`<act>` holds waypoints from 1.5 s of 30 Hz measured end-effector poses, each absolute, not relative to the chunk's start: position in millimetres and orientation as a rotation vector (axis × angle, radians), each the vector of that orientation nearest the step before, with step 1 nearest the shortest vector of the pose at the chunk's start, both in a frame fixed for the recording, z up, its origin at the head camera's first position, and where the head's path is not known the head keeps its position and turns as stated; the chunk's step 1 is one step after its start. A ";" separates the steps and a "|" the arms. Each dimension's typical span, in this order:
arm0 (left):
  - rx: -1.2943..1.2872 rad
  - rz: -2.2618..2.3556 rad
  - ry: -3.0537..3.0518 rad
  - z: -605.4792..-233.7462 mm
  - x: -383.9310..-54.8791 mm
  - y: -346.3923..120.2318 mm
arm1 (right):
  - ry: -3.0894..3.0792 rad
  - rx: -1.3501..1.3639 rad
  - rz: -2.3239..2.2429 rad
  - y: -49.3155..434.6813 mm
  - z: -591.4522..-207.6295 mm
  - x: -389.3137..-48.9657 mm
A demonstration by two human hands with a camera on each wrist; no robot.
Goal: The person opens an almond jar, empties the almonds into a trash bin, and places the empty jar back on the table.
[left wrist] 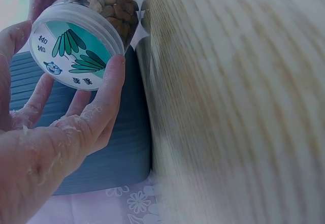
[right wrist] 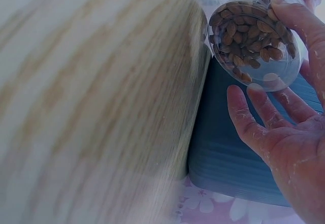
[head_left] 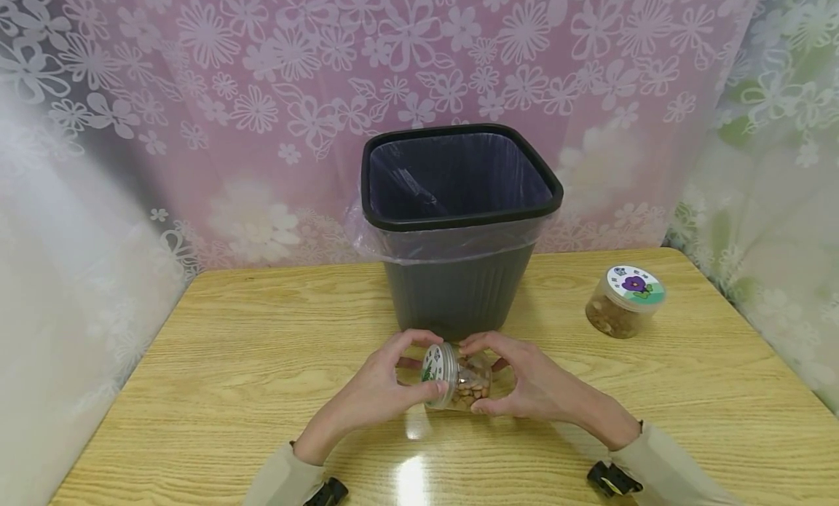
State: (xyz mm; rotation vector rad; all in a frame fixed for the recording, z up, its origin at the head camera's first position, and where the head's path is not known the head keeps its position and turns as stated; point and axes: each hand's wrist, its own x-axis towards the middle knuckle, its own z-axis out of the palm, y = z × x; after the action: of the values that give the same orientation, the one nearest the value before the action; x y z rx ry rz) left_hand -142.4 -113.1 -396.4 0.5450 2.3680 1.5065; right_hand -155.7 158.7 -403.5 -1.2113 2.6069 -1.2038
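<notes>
Both hands hold a clear plastic jar of almonds (head_left: 473,386), tipped on its side close over the table in front of the bin. Its lid, with a white and green label (left wrist: 76,54), faces left. My left hand (head_left: 387,378) grips the lid end, thumb and fingers around its rim. On the base end, my right hand (head_left: 534,378) pinches the jar between thumb and fingers. The right wrist view shows the almonds (right wrist: 249,36) through the jar's clear bottom, lying along its lower side.
A dark bin (head_left: 452,295) with a black rim and a clear purplish liner stands behind the jar. Toward the right edge sits a second lidded jar (head_left: 619,309) with a purple flower label. The wooden table (head_left: 262,346) meets a floral curtain (head_left: 262,113) at the back.
</notes>
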 end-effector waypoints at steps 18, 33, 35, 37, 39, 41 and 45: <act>0.608 1.528 2.333 -394.6 -142.8 -114.3 | 2.606 -1.179 -1.203 159.0 -402.5 -154.8; 0.752 1.572 2.313 -394.7 -144.5 -117.1 | 2.620 -1.191 -1.203 159.4 -402.8 -155.6; 0.769 1.567 2.313 -394.9 -144.3 -117.4 | 2.622 -1.191 -1.200 159.5 -403.0 -155.8; 0.768 1.565 2.313 -395.0 -144.1 -117.3 | 2.621 -1.187 -1.199 159.4 -403.0 -155.9; 0.766 1.564 2.313 -395.3 -144.2 -116.9 | 2.621 -1.185 -1.197 159.3 -402.9 -156.0; 0.760 1.565 2.315 -395.7 -144.5 -116.6 | 2.623 -1.184 -1.195 159.2 -402.7 -156.1; 0.754 1.572 2.313 -396.8 -145.1 -116.4 | 2.621 -1.191 -1.200 159.2 -402.4 -155.8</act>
State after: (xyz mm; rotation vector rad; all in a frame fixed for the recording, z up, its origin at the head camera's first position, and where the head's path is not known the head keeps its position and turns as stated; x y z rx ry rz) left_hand -145.1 -116.4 -396.8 0.7541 2.3129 1.5721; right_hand -155.8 159.2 -402.4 -1.1905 2.6209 -1.1998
